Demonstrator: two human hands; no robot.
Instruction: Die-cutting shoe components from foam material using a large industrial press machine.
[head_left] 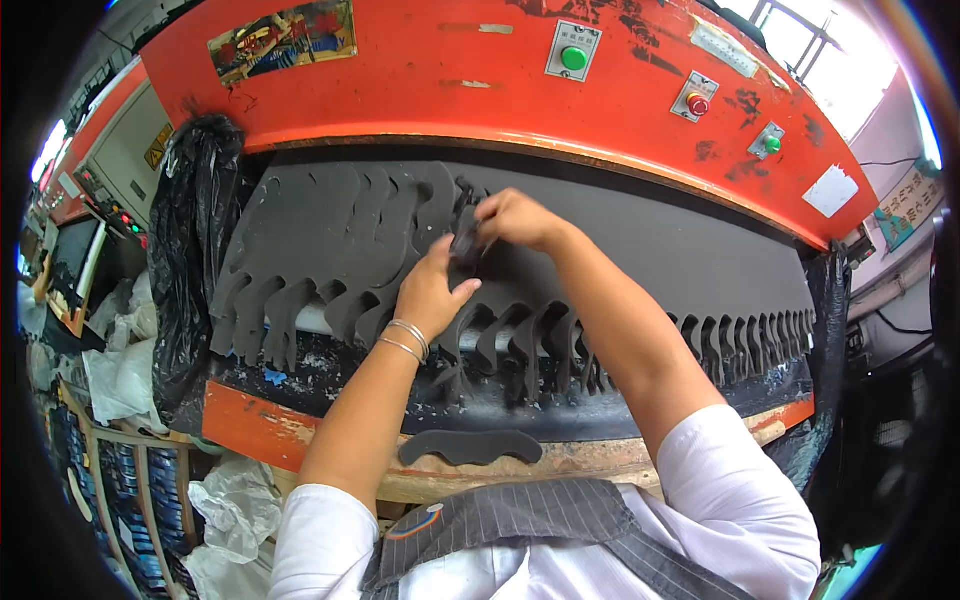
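The left hand [428,292] and right hand [515,218] met over a wide gray foam sheet [640,250], at a small dark piece [466,236] blurred between them. The right hand's fingers were curled and closed on that piece; the left hand lay just beside it with the thumb apart from the fingers, and whether these gripped anything could not be told. Left of the hands, wavy cut shapes [300,225] showed in the gray foam, and a row of curved strips [525,350] hung along the near side over a dark, paint-speckled surface [320,398]. One separate wavy strip [470,447] lay crosswise near the person, by a wooden board [600,459]. Behind the foam stood a red machine [420,90] with a green button [574,58], a red button [697,104] and a second green button [772,144] to their right. A black plastic bag [195,250] hung at the left end, and bracelets [405,341] circled the left wrist.
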